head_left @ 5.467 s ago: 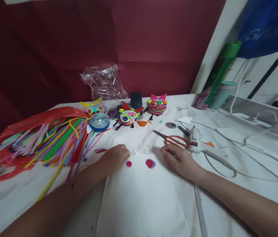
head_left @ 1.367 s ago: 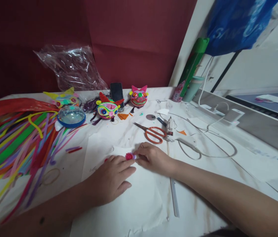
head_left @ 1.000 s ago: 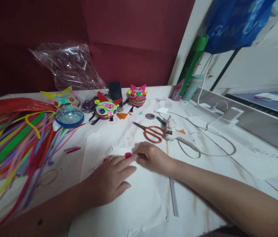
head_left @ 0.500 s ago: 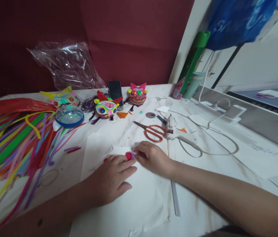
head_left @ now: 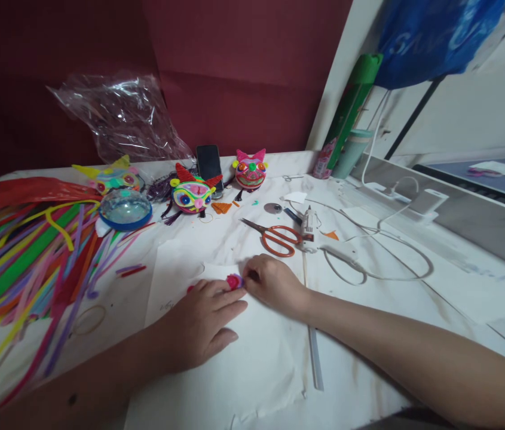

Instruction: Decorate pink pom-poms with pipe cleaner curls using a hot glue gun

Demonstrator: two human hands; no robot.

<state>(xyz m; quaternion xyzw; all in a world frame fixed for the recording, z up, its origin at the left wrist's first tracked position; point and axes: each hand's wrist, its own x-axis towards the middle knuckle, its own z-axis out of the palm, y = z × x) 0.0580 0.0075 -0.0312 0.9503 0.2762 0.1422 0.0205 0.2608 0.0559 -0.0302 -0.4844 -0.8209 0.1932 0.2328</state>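
Observation:
A small coiled pink and purple piece [head_left: 234, 281], seemingly made of pipe cleaner, lies on a white paper sheet [head_left: 261, 358]. My left hand [head_left: 207, 322] rests flat over its left part with the fingers stretched out; a bit of pink shows past the fingers on the far left side. At the purple end, my right hand [head_left: 274, 283] is closed in a pinch, and its fingertips partly hide what they grip. Beyond the hands lie orange-handled scissors [head_left: 280, 240] and a white hot glue gun [head_left: 333, 246].
Colourful pipe cleaners [head_left: 23, 263] spread across the left side, beside a clear blue-rimmed dome [head_left: 125, 210]. Several decorated animal heads, one of them pink [head_left: 251, 170], sit at the back near a phone [head_left: 208, 162]. A white cable [head_left: 422, 272] loops on the right.
My right hand has turned slightly, its fingertips shifting a little at the purple end. My left hand stays nearly still on the pink piece.

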